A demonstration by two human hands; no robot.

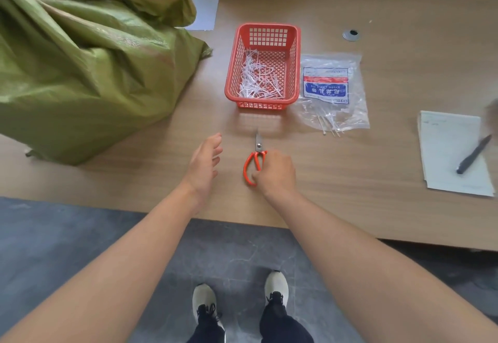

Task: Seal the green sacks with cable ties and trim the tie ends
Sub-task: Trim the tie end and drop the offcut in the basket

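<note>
The right hand [275,173] is curled round the orange handles of the scissors [257,154] and grips them; the scissors lie flat on the table [363,194]. The left hand [204,165] is just beside them with its fingers loose and a bit spread; it holds nothing, and I cannot tell if it touches the table.

There is one pair of scissors; it lies near the front edge of the table, in front of the basket [262,27]. Its long side runs from the person toward the far side; the shut blades point away from the person, at the basket, and the handles point back at the person.

There is one red basket; lots of white cut tie ends [256,81] lie in a heap inside it, too many to count. There is one clear bag of cable ties [334,89] just to the right of the basket; a few ties poke out of its near end. One big green sack [80,73] sits on the left of the table; bits of more green sacks show at the far edge, and I cannot count them.

On the right lies one notepad [444,159] with one dark pen [473,155] on top; two shoes [204,299] stand on the grey floor.
</note>
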